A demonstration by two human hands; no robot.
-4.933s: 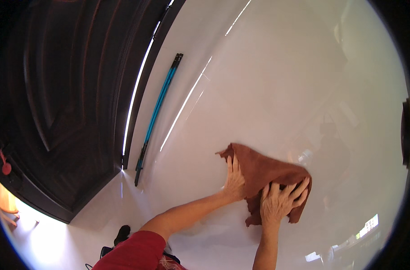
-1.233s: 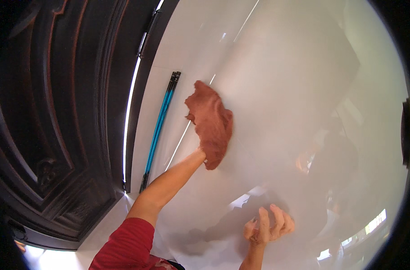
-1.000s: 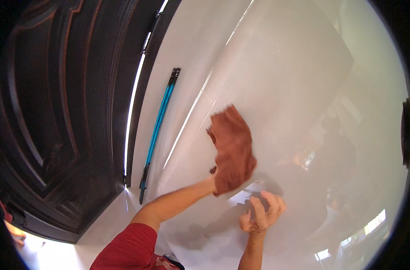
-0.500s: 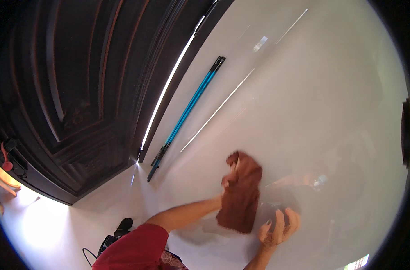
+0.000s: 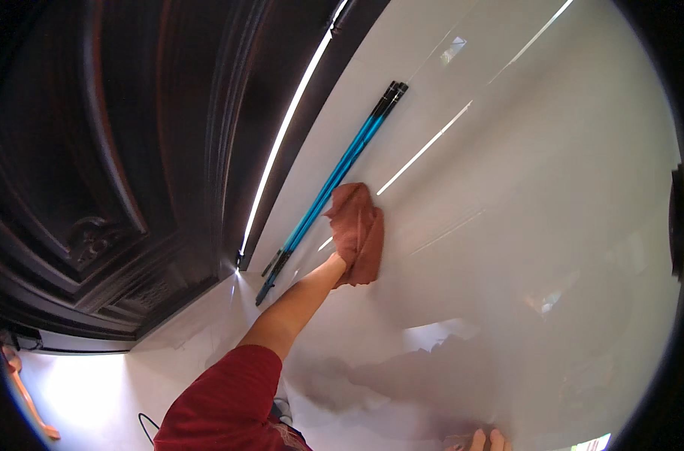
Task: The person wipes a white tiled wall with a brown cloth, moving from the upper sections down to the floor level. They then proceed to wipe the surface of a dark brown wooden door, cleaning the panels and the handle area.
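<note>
A reddish-brown cloth (image 5: 359, 240) lies against the pale, glossy wall near the middle of the view. My left hand (image 5: 340, 261) is pressed into it, with the arm reaching up from a red sleeve; the cloth's folds hide most of the fingers. Close to the cloth's upper left edge, a pair of blue poles (image 5: 342, 161) with black ends leans along the wall. At the bottom edge my right hand (image 5: 489, 442) shows only as a few raised fingertips. They are apart and hold nothing that I can see; the palm is out of the picture.
A dark panelled door (image 5: 169, 165) fills the left side, with a bright strip of light (image 5: 289, 120) along its edge. A black cable (image 5: 146, 427) curves at the lower left. Beyond the door's lower edge, part of an orange-brown wooden item (image 5: 30, 406) shows.
My left hand has carried the cloth up and to the left, toward the blue poles. My right hand has dropped to the bottom edge, mostly out of the picture. The view has shifted slightly.
</note>
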